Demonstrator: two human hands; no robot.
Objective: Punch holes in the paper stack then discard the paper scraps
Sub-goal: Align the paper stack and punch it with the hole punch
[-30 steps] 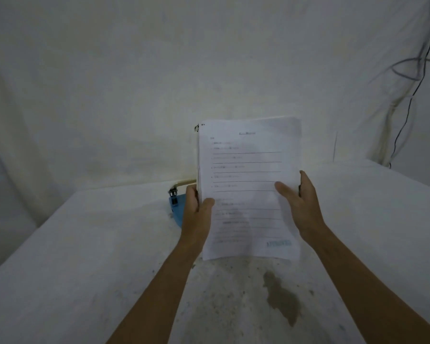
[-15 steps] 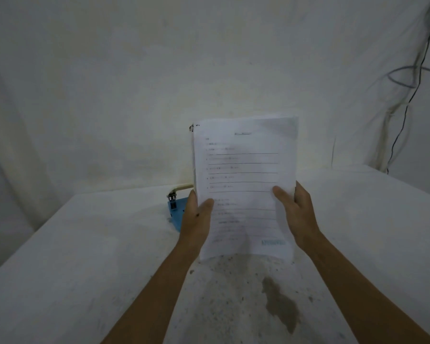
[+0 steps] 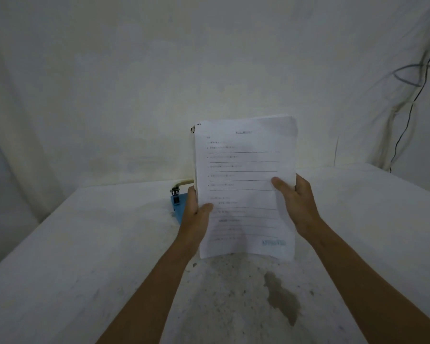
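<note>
Paper stack (image 3: 243, 170) is held upright above the table (image 3: 72, 256), gripped at its side edges by the left hand (image 3: 196, 217) and right hand (image 3: 296, 202); squaring seems in hand, and next an edge must be fed into the hole punch (image 3: 178, 206) behind the stack's left edge

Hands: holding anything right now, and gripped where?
Both hold the paper stack upright: left hand pinches its left edge, right hand its right edge, thumbs on the front page.
</note>
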